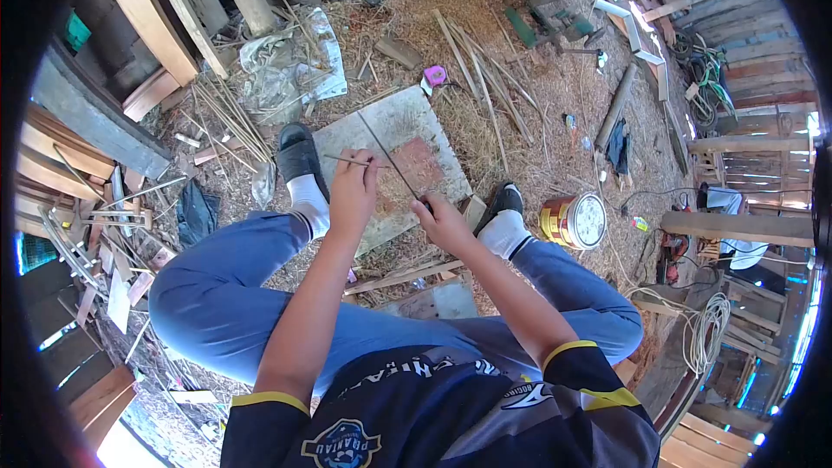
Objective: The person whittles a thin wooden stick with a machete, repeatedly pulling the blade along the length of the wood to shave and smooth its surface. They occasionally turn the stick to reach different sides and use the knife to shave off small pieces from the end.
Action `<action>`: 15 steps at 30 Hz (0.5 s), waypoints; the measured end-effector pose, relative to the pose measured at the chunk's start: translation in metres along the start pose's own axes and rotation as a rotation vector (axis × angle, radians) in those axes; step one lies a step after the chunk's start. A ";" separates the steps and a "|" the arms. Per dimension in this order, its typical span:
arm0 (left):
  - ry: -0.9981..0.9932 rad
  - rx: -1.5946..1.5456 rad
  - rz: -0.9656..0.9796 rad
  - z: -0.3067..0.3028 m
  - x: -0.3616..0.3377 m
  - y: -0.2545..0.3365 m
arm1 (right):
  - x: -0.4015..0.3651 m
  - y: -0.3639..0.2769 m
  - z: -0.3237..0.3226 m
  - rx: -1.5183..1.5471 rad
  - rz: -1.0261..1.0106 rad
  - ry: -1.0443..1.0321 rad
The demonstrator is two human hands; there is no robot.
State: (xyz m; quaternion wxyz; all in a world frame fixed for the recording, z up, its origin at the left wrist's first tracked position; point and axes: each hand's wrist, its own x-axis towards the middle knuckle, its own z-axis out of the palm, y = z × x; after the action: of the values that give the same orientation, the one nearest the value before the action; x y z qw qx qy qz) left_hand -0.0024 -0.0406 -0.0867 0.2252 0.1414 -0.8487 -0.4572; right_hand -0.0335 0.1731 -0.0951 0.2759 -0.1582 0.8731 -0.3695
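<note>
My left hand (pixel 354 189) is closed around a thin wooden stick (pixel 340 159), which pokes out on both sides of the fingers. In my right hand (pixel 444 224) is the dark handle end of a long, thin, dark tool (pixel 386 149). It slants up and left past the stick; whether it is a blade or a rod I cannot make out. Both hands are above a worn pale board (pixel 399 110) with a reddish patch, lying on the ground between my sandalled feet.
A paint bucket (pixel 556 219) stands beside my right foot. Beyond the board lie a pink object (pixel 434 75) and long wood strips (pixel 485 91). Thin sticks (pixel 232 113) and a plastic sheet (pixel 273 74) are on the left. A coiled cable (pixel 706 334) hangs at right.
</note>
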 end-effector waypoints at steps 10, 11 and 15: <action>-0.117 0.058 -0.071 -0.009 -0.007 -0.017 | 0.004 -0.010 0.002 -0.150 0.106 -0.027; -0.129 0.059 -0.084 -0.009 -0.007 -0.016 | 0.006 -0.011 0.002 -0.146 0.101 -0.018; -0.138 0.032 -0.063 -0.011 -0.011 -0.007 | 0.008 -0.016 0.000 -0.198 0.150 -0.007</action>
State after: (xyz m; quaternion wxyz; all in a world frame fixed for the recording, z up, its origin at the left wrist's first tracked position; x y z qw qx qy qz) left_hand 0.0125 -0.0474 -0.0905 0.1497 0.1397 -0.8645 -0.4591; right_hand -0.0386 0.1585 -0.0869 0.2889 -0.1205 0.9137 -0.2593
